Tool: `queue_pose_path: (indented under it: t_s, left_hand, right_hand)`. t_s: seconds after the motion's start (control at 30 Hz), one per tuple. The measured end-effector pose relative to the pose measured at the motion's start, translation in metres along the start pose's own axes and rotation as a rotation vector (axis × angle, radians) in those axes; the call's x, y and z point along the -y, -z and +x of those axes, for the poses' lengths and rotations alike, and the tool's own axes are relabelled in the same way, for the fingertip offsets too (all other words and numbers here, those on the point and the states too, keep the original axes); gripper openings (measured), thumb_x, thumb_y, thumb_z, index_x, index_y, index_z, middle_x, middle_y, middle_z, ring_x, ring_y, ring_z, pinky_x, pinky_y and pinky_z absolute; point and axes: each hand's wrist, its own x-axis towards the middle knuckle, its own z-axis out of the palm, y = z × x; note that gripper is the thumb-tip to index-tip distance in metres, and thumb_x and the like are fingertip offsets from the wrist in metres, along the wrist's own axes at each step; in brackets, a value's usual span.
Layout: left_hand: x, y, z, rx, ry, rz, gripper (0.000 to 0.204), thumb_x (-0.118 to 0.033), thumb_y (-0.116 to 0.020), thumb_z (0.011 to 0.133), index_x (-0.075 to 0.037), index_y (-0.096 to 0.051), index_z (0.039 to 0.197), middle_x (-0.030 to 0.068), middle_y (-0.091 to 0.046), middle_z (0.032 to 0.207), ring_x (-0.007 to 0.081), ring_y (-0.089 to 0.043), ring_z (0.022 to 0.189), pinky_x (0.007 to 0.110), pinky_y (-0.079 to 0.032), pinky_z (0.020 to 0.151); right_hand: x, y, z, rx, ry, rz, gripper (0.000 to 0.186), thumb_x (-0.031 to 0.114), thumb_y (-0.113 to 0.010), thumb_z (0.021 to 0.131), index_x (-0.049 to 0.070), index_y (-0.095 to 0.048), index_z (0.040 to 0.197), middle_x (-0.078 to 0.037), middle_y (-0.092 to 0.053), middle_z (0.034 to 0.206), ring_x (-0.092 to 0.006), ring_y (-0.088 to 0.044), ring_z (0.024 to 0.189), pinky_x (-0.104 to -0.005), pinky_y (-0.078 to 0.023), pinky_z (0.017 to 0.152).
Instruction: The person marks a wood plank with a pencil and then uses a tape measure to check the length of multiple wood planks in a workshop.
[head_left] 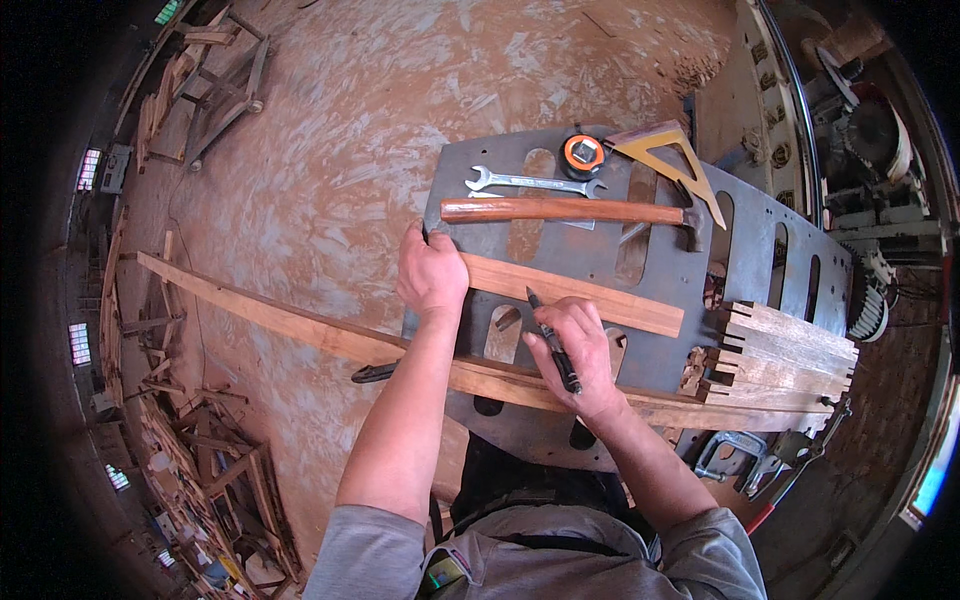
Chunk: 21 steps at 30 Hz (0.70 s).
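Note:
My left hand is closed around the left end of a short, flat wooden strip, which lies on a dark metal table with slots in it. In my right hand is a black pen, held in a writing grip. Its tip points up and left, over the strip's middle; whether it touches the wood I cannot tell. Just beyond the strip lies a hammer with a reddish wooden handle, its head to the right. My left fingertips are close to the handle's end.
Beyond the hammer are an open-end wrench, an orange-black tape measure and a yellow set square. A long wooden beam crosses nearer me. Notched boards, a clamp and machinery are at right.

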Motion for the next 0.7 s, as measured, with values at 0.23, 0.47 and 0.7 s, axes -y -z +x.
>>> queue_pose_path:
  t_s: [0.23, 0.47, 0.7]
  left_hand:
    - [0.0015, 0.0005, -0.0003, 0.008, -0.009, -0.002, 0.044, -0.031, -0.047, 0.092, -0.007, -0.058, 0.127, 0.0178, -0.062, 0.124, 0.0381, -0.059, 0.113, 0.048, -0.046, 0.095]
    - [0.0017, -0.0005, 0.0009, 0.014, 0.011, 0.026, 0.045, -0.031, -0.047, 0.093, -0.006, -0.057, 0.128, 0.0183, -0.06, 0.127, 0.0378, -0.058, 0.116, 0.048, -0.045, 0.097]
    - [0.0033, -0.0014, 0.0009, -0.001, -0.01, -0.001, 0.044, -0.031, -0.046, 0.093, -0.007, -0.057, 0.128, 0.0182, -0.061, 0.126, 0.0383, -0.058, 0.115, 0.049, -0.045, 0.096]
  right_hand:
    - [-0.002, -0.0001, -0.0019, -0.005, -0.003, 0.022, 0.028, 0.003, -0.073, 0.077, 0.003, -0.061, 0.102, -0.013, -0.062, 0.09, -0.0326, -0.058, 0.089, -0.042, -0.048, 0.08]
    - [-0.0031, -0.0002, 0.0013, -0.031, 0.014, 0.015, 0.026, 0.002, -0.074, 0.077, 0.002, -0.063, 0.101, -0.014, -0.064, 0.089, -0.0321, -0.059, 0.088, -0.0416, -0.048, 0.078]
    - [-0.0018, -0.0004, 0.0051, -0.017, 0.003, 0.006, 0.024, 0.002, -0.073, 0.077, 0.001, -0.064, 0.1, -0.014, -0.064, 0.091, -0.0318, -0.059, 0.09, -0.0417, -0.049, 0.08]
